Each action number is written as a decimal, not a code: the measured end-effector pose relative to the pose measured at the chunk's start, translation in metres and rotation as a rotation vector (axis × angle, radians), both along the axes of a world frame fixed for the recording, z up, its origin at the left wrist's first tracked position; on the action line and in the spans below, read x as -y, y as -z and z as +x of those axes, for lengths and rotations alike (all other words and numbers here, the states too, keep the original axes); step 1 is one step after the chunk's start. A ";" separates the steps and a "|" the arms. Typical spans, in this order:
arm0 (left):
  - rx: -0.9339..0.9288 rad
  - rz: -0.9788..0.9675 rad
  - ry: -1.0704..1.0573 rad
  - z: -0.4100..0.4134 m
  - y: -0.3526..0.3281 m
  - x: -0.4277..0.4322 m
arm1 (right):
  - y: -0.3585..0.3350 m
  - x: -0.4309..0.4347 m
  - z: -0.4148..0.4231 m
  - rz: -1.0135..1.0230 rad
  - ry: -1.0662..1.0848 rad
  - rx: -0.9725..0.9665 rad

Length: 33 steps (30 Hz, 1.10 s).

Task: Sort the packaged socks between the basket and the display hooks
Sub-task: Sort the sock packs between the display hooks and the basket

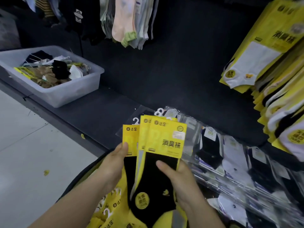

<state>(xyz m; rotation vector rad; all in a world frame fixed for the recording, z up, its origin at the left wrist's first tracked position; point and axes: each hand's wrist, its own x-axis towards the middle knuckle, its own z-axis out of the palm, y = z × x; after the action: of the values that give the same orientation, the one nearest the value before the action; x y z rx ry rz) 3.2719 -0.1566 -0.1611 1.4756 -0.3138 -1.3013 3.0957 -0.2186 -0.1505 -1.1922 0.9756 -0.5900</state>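
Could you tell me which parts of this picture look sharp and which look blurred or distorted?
Head view: the held yellow packs are sharp; the clear-wrapped packs at lower right are blurred; the hanging yellow packs at the right edge lean, wide-angle stretched.

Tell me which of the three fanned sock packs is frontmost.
The rightmost pack, with the price sticker, pinched by the right hand; it overlaps the middle pack and left pack.
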 end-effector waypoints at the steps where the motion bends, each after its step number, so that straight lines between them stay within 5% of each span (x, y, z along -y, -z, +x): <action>1: -0.054 0.002 0.013 -0.003 -0.001 0.001 | 0.002 -0.006 0.010 -0.056 0.021 -0.068; 5: 0.054 -0.082 0.057 -0.009 0.004 0.003 | 0.024 -0.016 0.034 -0.374 -0.017 -0.362; 10: 0.167 0.024 -0.045 0.007 0.014 0.011 | 0.051 0.016 0.015 -0.484 -0.105 -0.592; 14: 0.237 0.107 -0.056 0.035 0.024 0.015 | 0.085 0.016 0.006 -0.369 -0.453 -0.943; 18: 0.179 0.145 -0.022 0.058 0.030 0.018 | 0.110 0.004 0.006 -0.639 -0.484 -1.158; 23: 0.126 0.151 0.073 0.083 0.029 0.037 | 0.105 0.015 0.014 -0.614 -0.479 -1.100; 28: 0.102 0.149 0.155 0.098 0.029 0.057 | 0.089 0.022 0.022 -0.544 -0.691 -1.175; 33: -0.003 0.163 0.165 0.105 0.018 0.059 | 0.049 0.020 -0.010 -0.419 -0.463 -1.190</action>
<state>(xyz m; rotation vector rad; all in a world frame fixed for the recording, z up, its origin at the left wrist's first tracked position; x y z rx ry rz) 3.3768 -0.2157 -0.1793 1.6109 -0.3397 -1.4900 3.0862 -0.2385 -0.1995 -2.1429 1.4993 0.4047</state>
